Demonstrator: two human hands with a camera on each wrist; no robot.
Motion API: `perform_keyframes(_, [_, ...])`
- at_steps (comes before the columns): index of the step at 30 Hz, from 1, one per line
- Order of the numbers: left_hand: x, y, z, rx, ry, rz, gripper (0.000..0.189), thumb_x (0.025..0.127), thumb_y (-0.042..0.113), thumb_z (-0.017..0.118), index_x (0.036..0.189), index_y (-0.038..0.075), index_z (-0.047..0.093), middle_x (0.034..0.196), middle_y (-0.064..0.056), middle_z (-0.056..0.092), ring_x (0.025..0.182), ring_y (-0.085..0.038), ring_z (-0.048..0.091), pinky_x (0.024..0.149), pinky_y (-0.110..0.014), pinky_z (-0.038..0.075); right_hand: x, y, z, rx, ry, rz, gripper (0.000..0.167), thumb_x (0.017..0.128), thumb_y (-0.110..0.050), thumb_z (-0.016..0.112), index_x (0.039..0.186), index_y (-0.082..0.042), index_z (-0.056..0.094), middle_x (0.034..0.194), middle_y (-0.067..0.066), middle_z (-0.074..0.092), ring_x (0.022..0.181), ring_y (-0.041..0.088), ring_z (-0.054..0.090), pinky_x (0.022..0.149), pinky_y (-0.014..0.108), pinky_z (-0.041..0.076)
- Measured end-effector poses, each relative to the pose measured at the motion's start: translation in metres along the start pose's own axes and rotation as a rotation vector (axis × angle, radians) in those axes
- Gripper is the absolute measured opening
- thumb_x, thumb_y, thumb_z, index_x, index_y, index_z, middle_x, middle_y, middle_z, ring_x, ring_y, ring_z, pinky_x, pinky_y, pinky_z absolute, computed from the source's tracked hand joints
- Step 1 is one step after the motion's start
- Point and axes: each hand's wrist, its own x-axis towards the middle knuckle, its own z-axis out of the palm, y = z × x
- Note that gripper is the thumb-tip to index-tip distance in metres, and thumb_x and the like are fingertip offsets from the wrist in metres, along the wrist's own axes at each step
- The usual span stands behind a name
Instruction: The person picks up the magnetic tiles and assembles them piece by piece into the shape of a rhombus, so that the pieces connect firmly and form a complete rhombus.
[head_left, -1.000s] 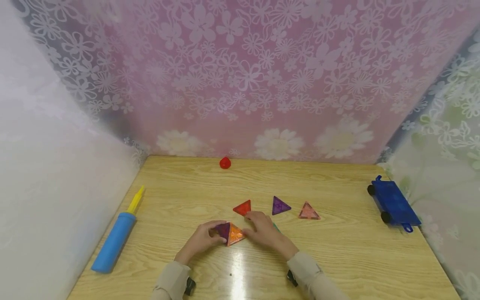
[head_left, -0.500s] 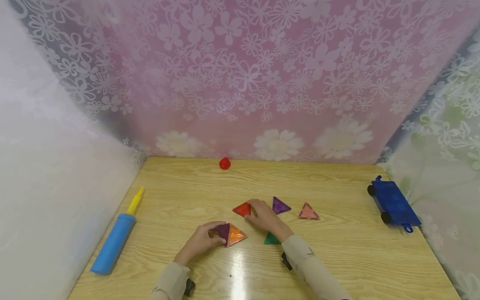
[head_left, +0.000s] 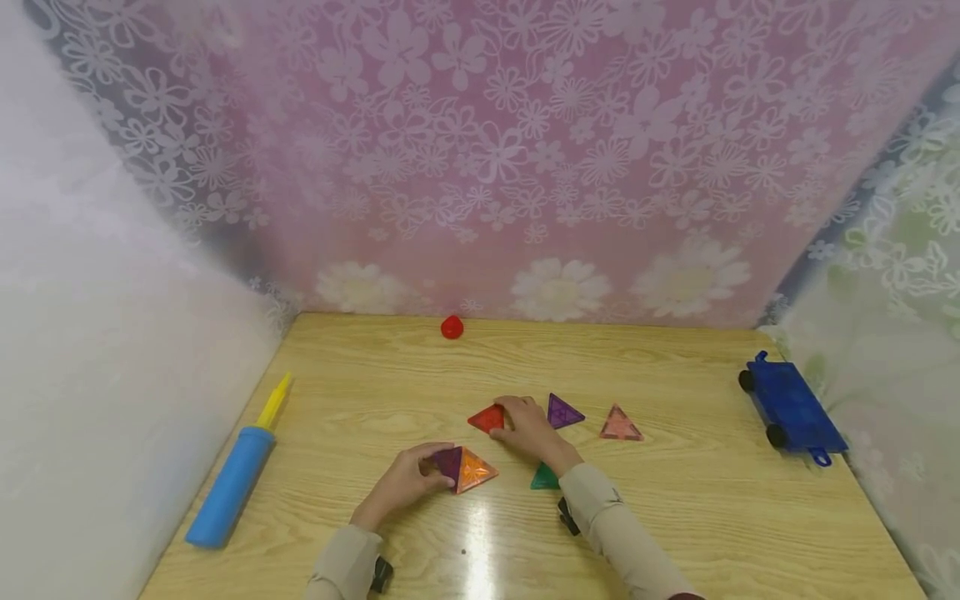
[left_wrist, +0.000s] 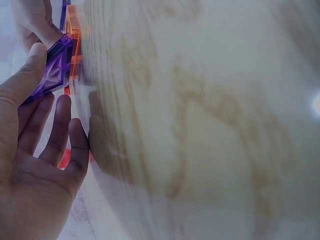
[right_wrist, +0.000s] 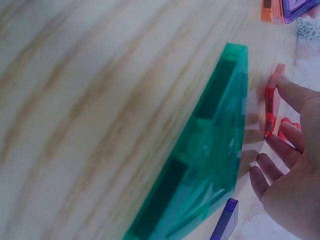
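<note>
Left hand (head_left: 401, 482): thumb and fingertip pinch the dark purple triangle (head_left: 447, 463) at its outer side; the wrist view shows the other fingers held apart beneath. Location: near half of the wooden worktop (head_left: 360, 375), left of its midline. The orange triangle (head_left: 475, 470) meets the purple one edge to edge, its tip toward the worktop's right edge.

Right hand (head_left: 528, 429): thumb and forefinger set on the red triangle (head_left: 486, 418), pinching its right side; lower fingers splayed. From where I stand the forefinger's contact is poorly seen, so the firmness of that pinch is uncertain. The red piece lies near the worktop's middle, apart from the orange and purple pair and farther toward the far edge.

Around the right arm: green triangle (head_left: 545, 477), partly hidden by the wrist; second purple triangle (head_left: 562, 412) just beside the hand; pink triangle (head_left: 620, 423) beyond it, toward the right edge.

Periphery: small red object (head_left: 452, 327) close to the far edge; blue pump (head_left: 232, 483) with yellow nozzle (head_left: 275, 402) along the left edge; blue wheeled base (head_left: 797, 407) at the right edge.
</note>
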Motion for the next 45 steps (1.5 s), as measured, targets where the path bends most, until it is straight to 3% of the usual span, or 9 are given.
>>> perform_keyframes(12, [0.001,-0.002,0.001,-0.023,0.007,-0.014,0.056,0.083,0.023,0.073,0.133,0.007,0.054,0.133,-0.014,0.054,0.109,-0.023,0.060,0.090,-0.033,0.051,-0.004,0.001,0.003,-0.006,0.014,-0.031,0.063,0.084,-0.027,0.074,0.136,-0.004,0.048,0.136,0.016,0.050,0.126,0.035,0.044,0.103,0.055,0.034])
perform_keyframes(18, [0.001,-0.001,0.000,-0.019,0.016,-0.026,0.055,0.083,0.024,0.073,0.133,0.009,0.055,0.132,-0.012,0.056,0.104,-0.020,0.061,0.085,-0.027,0.052,-0.005,-0.003,0.003,0.056,0.028,-0.067,0.062,0.083,-0.016,0.075,0.134,0.003,0.047,0.131,0.019,0.047,0.118,0.034,0.050,0.100,0.045,0.043])
perform_keyframes(22, [0.002,0.000,0.001,-0.023,0.018,-0.028,0.055,0.084,0.022,0.073,0.133,0.008,0.055,0.131,-0.012,0.056,0.103,-0.020,0.061,0.084,-0.025,0.052,-0.006,-0.007,0.004,0.088,0.030,-0.037,0.061,0.081,-0.013,0.076,0.133,0.003,0.048,0.129,0.019,0.047,0.108,0.031,0.054,0.093,0.042,0.048])
perform_keyframes(28, [0.002,0.002,0.001,-0.017,0.023,-0.025,0.054,0.084,0.020,0.073,0.133,0.007,0.055,0.131,-0.013,0.056,0.103,-0.020,0.061,0.083,-0.023,0.052,-0.006,-0.005,0.008,0.117,0.033,-0.011,0.064,0.079,-0.009,0.077,0.134,0.002,0.047,0.110,0.014,0.056,0.085,0.018,0.052,0.074,0.033,0.049])
perform_keyframes(31, [0.002,0.002,0.001,-0.003,0.030,-0.013,0.054,0.084,0.021,0.073,0.132,0.006,0.055,0.131,-0.015,0.056,0.102,-0.021,0.062,0.084,-0.025,0.052,-0.007,-0.004,0.009,0.165,0.045,-0.023,0.070,0.078,-0.006,0.077,0.137,0.004,0.041,0.096,0.008,0.058,0.076,0.013,0.051,0.069,0.028,0.048])
perform_keyframes(36, [0.002,0.003,0.000,0.002,0.042,0.000,0.053,0.083,0.021,0.074,0.131,0.007,0.056,0.129,-0.016,0.057,0.102,-0.023,0.062,0.085,-0.031,0.053,-0.009,-0.001,0.011,0.224,0.066,-0.012,0.080,0.076,-0.004,0.078,0.142,0.004,0.034,0.086,0.003,0.056,0.069,0.008,0.049,0.065,0.023,0.048])
perform_keyframes(45, [0.001,0.004,0.000,-0.016,0.047,-0.009,0.054,0.081,0.021,0.075,0.131,0.007,0.057,0.129,-0.016,0.057,0.101,-0.023,0.062,0.085,-0.035,0.053,-0.015,0.001,0.010,0.298,0.095,0.045,0.060,0.081,0.000,0.072,0.134,0.001,0.045,0.090,0.006,0.058,0.073,0.011,0.052,0.064,0.023,0.047])
